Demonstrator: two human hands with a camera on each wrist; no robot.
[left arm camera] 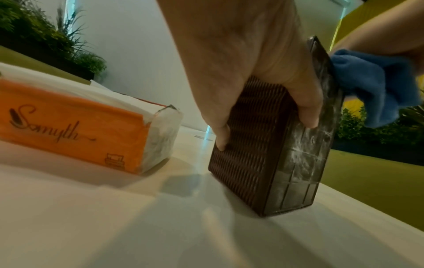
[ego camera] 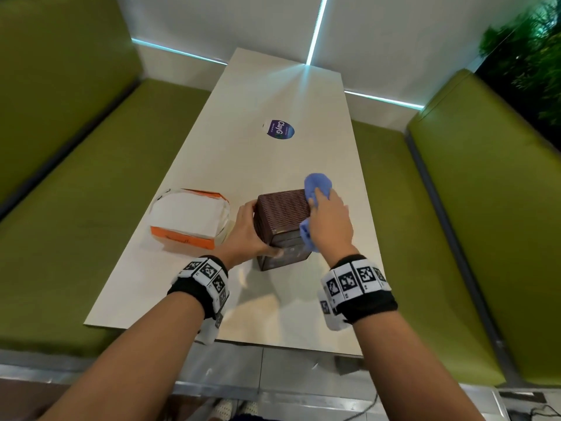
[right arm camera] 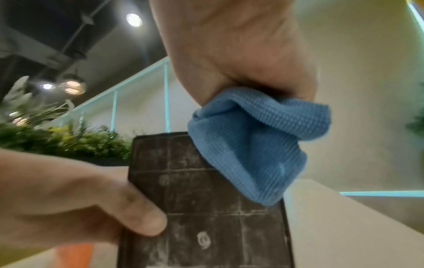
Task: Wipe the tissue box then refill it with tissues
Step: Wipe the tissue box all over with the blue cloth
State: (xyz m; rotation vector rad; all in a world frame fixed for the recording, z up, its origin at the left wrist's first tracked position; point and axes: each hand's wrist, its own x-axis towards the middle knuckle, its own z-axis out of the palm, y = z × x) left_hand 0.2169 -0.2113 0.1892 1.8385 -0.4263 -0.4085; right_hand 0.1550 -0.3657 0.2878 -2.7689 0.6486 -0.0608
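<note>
I see the tissue box point(ego camera: 282, 214) standing on end on the table point(ego camera: 243, 165); my left hand point(ego camera: 247, 229) grips its side, thumb on the dusty base. My right hand point(ego camera: 329, 221) clutches a blue cloth point(ego camera: 318, 185) against the box's right side. The tissue pack point(ego camera: 188, 218) lies just left

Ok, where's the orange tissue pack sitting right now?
In the head view the orange tissue pack lies flat on the white table, to the left of the brown tissue box, just beyond the left hand gripping that box.
</note>
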